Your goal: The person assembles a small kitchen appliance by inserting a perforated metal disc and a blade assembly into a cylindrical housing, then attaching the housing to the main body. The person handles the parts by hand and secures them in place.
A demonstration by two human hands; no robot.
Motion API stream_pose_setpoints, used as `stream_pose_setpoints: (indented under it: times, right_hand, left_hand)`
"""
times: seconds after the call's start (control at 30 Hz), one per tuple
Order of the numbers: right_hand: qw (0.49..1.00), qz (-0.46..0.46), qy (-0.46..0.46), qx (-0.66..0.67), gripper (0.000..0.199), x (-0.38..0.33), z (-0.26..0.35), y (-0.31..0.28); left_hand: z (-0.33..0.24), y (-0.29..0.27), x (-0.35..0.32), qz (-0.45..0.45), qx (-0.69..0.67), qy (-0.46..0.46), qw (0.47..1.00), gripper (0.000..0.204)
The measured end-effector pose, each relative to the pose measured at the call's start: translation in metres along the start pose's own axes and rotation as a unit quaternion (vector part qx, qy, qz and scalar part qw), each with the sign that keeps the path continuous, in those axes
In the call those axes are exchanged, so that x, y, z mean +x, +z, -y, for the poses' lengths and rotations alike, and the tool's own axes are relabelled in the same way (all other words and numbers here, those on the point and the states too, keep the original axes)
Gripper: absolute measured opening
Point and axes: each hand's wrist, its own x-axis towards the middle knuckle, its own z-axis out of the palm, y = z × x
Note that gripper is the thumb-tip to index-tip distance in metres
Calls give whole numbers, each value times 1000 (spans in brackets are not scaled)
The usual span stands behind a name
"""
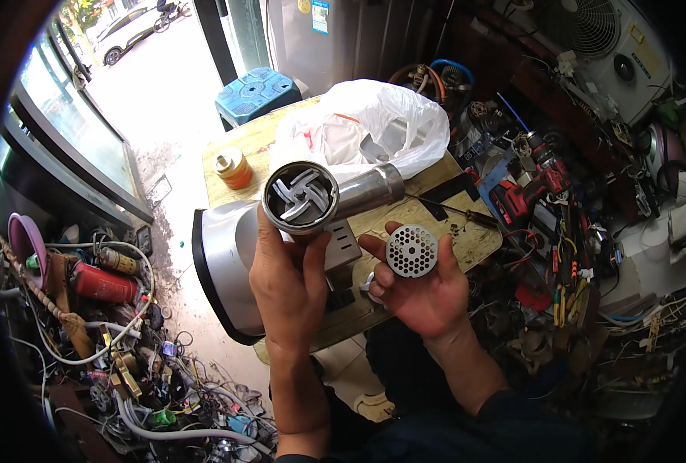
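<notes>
My left hand (285, 289) grips the metal head of a meat grinder, its thumb and fingers around the open round mouth. A shiny tube (370, 191) runs from that head to the right. Inside the mouth sits a cross-shaped blade (306, 196) with curved arms, facing up. In my right hand (435, 305) a round perforated grinder plate (412, 251) is held at its edges between thumb and fingers, just apart from the head. The silver grinder body (231, 258) with a black rim stands beneath my left hand. A small shiny metal part (370, 285) shows partly beside my right fingers.
The worn wooden table (335, 328) carries a white plastic bag (374, 123), an orange jar (233, 168) and a long screwdriver (478, 217). Behind stands a blue stool (256, 94). Tools, including a red cordless drill (524, 189), crowd the right; cables and scrap litter the left floor.
</notes>
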Motion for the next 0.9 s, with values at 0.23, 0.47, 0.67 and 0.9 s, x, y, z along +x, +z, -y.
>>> stream_pose_setpoints:
  times: [0.23,0.47,0.67,0.9]
  right_hand:
    - [1000,8,-6,6,79,1,2,1]
    - [1000,10,-7,3,80,1,2,2]
    - [1000,1,-11,11,79,0,-2,3]
    - [1000,9,-12,-10,77,-1,-5,1]
  left_hand:
    - [0,2,0,-5,0,-4,1000,60]
    - [0,1,0,0,-12,-23,1000,57]
    - [-6,-4,3,17,-8,-21,1000,74]
    - [-7,-7,3,22,-20,-35,999,75]
